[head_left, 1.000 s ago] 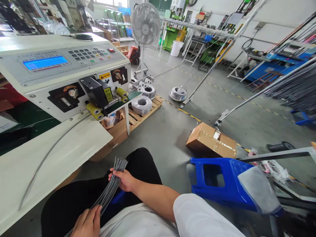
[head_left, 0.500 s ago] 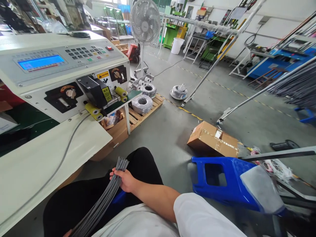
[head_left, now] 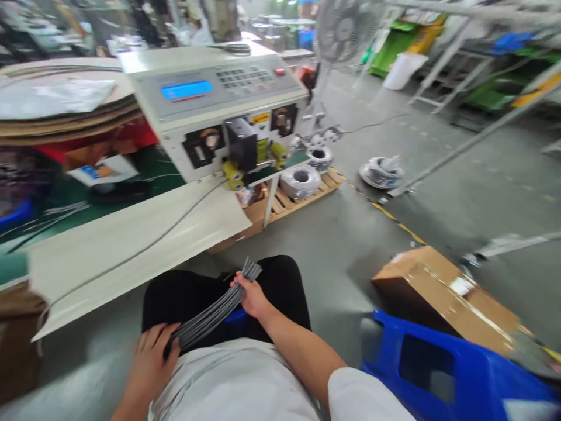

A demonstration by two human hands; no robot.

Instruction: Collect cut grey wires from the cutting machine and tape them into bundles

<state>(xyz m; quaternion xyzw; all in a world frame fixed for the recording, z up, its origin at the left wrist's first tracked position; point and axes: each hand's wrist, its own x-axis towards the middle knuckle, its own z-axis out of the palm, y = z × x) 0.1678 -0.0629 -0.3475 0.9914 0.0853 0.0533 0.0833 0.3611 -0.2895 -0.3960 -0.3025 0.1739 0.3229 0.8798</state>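
Observation:
A bundle of grey cables (head_left: pixel 210 318) lies across my lap, its cut ends fanning out a little at the upper right. My right hand (head_left: pixel 253 297) is closed round the bundle near those ends. At the other end my left hand (head_left: pixel 153 354) wraps its fingers over the cables by my left thigh. Above my lap, one grey cable (head_left: pixel 162 234) runs from the yellow rollers of a wire-cutting machine (head_left: pixel 219 105) down a cream sheet (head_left: pixel 114 257). Neither hand touches that cable.
To the right are a blue plastic stool (head_left: pixel 385 351) and a taped cardboard box (head_left: pixel 438 292). Cable coils (head_left: pixel 300 181) sit on a wooden pallet (head_left: pixel 326 186) beyond the machine. A standing fan (head_left: pixel 344 29) is behind it. Round cardboard sheets (head_left: pixel 87 126) are stacked at left.
The view has swung left, bringing more of the bench and my left hand into sight. Both hands keep hold of the cable bundle, which now lies flatter across my lap.

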